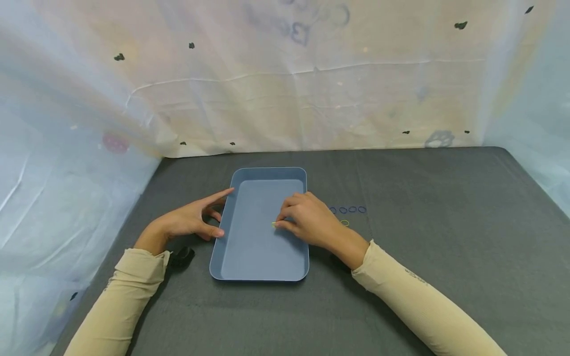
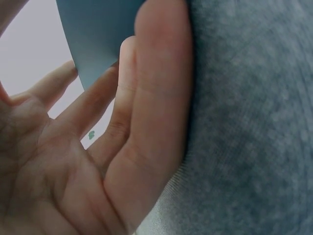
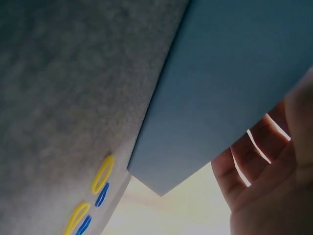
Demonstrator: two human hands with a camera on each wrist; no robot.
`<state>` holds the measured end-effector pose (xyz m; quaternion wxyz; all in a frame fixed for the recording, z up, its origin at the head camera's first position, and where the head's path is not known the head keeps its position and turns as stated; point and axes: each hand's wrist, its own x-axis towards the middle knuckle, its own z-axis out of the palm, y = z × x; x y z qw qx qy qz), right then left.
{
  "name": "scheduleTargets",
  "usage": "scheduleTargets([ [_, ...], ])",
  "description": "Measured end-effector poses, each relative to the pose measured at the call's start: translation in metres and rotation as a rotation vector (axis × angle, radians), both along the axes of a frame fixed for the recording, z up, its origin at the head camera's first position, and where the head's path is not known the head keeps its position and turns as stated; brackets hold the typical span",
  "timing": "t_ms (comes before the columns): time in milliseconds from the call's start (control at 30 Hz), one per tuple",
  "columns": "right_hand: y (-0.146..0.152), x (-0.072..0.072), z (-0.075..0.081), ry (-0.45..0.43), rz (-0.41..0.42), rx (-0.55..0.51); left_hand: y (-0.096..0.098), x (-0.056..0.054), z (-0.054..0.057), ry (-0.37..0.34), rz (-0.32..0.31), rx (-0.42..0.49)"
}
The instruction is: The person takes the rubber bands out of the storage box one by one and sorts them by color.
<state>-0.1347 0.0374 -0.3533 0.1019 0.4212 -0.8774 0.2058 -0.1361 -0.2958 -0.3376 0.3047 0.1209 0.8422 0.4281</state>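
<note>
A blue-grey rectangular tray (image 1: 262, 269) lies on the dark cloth in front of me. Over its middle, my right hand (image 1: 309, 220) pinches a small yellow rubber band (image 1: 273, 224), of which only a bit sticks out past the fingertips. My left hand (image 1: 191, 217) rests against the tray's left side, index finger stretched to the rim and thumb on the rim lower down. In the left wrist view, its other fingers (image 2: 98, 95) reach toward the tray's outer wall (image 2: 98, 34). Right of the tray lie several blue rubber bands (image 1: 353, 209) in a row, with a yellow rubber band (image 1: 345, 223) below.
Dark grey cloth (image 1: 445, 237) covers the table. Pale plastic sheeting (image 1: 311, 99) hangs behind it and down both sides. A small black object (image 1: 181, 257) sits by the left wrist. In the right wrist view, yellow bands (image 3: 102, 174) lie beside blue ones (image 3: 101, 195).
</note>
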Motion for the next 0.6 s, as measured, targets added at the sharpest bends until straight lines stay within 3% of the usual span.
scheduleTargets([
  [300, 0.015, 0.001, -0.001, 0.078, 0.005, -0.031, 0.0, -0.001, 0.001, -0.007, -0.003, 0.006],
  [600, 0.029, 0.004, -0.001, 0.083, 0.001, -0.045, -0.001, -0.001, -0.001, 0.0, -0.002, 0.009],
])
